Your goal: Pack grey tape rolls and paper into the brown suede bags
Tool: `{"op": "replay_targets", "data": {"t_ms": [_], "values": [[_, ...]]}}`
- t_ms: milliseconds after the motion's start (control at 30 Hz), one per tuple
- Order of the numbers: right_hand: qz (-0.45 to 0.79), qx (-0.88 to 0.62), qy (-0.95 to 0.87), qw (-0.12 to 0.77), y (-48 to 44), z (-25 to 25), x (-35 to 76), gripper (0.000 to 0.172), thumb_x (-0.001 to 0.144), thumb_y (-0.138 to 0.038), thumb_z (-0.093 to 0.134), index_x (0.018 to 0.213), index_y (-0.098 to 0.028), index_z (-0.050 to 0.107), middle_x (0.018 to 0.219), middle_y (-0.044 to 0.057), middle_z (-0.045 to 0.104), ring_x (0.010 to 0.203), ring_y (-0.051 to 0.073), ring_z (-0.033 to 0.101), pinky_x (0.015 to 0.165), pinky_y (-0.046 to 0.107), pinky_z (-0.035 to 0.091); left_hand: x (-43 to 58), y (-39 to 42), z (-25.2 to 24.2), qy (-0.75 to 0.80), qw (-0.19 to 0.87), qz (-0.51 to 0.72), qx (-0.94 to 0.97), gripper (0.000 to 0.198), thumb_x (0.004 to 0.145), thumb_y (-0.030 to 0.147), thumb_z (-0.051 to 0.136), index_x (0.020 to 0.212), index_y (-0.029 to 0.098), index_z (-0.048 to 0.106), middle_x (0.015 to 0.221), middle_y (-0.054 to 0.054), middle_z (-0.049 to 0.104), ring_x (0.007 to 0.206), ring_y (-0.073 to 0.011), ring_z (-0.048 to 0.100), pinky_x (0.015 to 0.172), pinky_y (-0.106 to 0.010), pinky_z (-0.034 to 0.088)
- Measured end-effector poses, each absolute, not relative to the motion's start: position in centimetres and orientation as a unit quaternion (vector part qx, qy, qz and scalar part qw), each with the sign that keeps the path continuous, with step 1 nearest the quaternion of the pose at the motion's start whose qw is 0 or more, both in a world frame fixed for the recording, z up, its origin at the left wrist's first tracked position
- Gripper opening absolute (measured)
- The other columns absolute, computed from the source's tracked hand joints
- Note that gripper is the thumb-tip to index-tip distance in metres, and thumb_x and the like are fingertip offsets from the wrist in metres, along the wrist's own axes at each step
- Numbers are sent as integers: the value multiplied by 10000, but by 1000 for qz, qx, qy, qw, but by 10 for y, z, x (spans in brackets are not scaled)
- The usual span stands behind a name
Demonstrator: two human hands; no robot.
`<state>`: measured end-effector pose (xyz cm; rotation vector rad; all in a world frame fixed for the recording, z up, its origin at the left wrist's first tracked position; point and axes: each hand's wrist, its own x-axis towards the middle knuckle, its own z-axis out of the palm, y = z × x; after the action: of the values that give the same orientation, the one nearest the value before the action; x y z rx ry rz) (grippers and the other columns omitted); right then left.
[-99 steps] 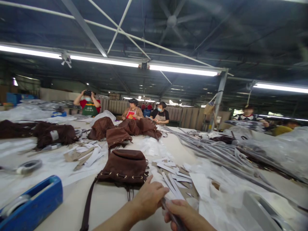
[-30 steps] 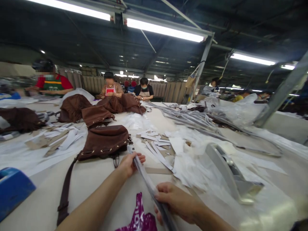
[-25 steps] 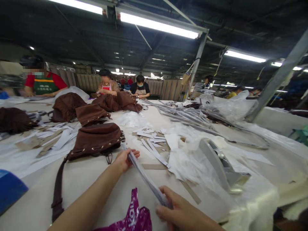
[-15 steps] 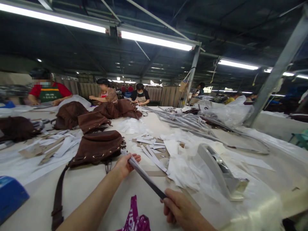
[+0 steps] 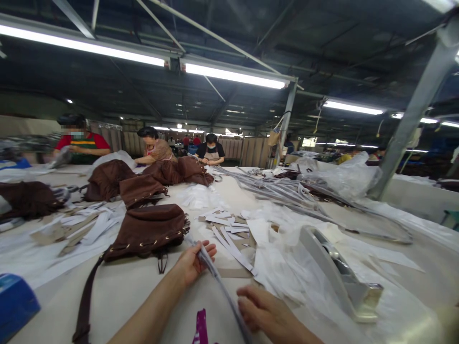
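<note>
The left hand (image 5: 201, 260) grasps the gray strip (image 5: 221, 281) at the thumb, with the fingers extended to the right. The strip runs from the left hand toward the wearer, passing just left of the right hand (image 5: 260, 306). The right hand has curled fingers; whether these grasp or touch the strip cannot be determined.

Adjacent to the left hand, beyond and to its left, lies 1 brown bag (image 5: 152, 227). Its strap (image 5: 89, 296) extends toward the wearer, left of the left forearm. Below the left hand, 1 purple wrapper (image 5: 201, 327) lies on the table (image 5: 206, 303).

Paper slips (image 5: 231, 239) lie beyond the right hand. To its right stands 1 tape dispenser (image 5: 332, 267), beside white sheeting (image 5: 287, 260). Farther out, beyond both hands, are more brown bags (image 5: 140, 189) and a heap of gray strips (image 5: 276, 186). Beyond the bags are 3 co-workers (image 5: 211, 150).
</note>
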<state>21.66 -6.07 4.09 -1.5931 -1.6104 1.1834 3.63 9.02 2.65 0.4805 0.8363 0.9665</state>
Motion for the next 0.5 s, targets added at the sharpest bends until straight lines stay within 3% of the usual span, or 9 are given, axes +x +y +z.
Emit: {"op": "replay_targets", "data": {"t_ms": [100, 200, 300, 500], "values": [[341, -616, -636, 315, -9, 51, 178, 272, 864, -384, 449, 773, -163, 581, 745, 32, 600, 751, 183, 575, 672, 282, 430, 39, 86, 23, 387, 773, 447, 230, 208, 954, 194, 431, 1095, 84, 537, 870, -120, 721, 679, -191, 709, 604, -290, 566], [372, -604, -640, 295, 29, 57, 146, 201, 826, -259, 504, 644, -173, 519, 617, 13, 567, 633, 166, 579, 652, 288, 437, 37, 84, 22, 391, 766, 451, 238, 205, 935, 183, 465, 1085, 67, 545, 819, -129, 719, 616, -201, 699, 539, -276, 546], [462, -579, -622, 252, 41, 51, 133, 171, 830, -185, 429, 677, -174, 503, 544, -7, 546, 475, 138, 555, 541, 274, 455, 31, 86, 20, 399, 761, 457, 230, 198, 936, 189, 462, 1057, 67, 560, 795, -133, 718, 567, -196, 685, 488, -262, 523], [608, -542, -539, 215, 6, 34, 166, 81, 758, -190, 435, 754, -160, 510, 584, -23, 574, 447, 100, 554, 462, 222, 455, 20, 102, 18, 401, 765, 466, 191, 204, 960, 179, 401, 1010, 86, 577, 839, -119, 722, 687, -187, 708, 672, -301, 570]]}}
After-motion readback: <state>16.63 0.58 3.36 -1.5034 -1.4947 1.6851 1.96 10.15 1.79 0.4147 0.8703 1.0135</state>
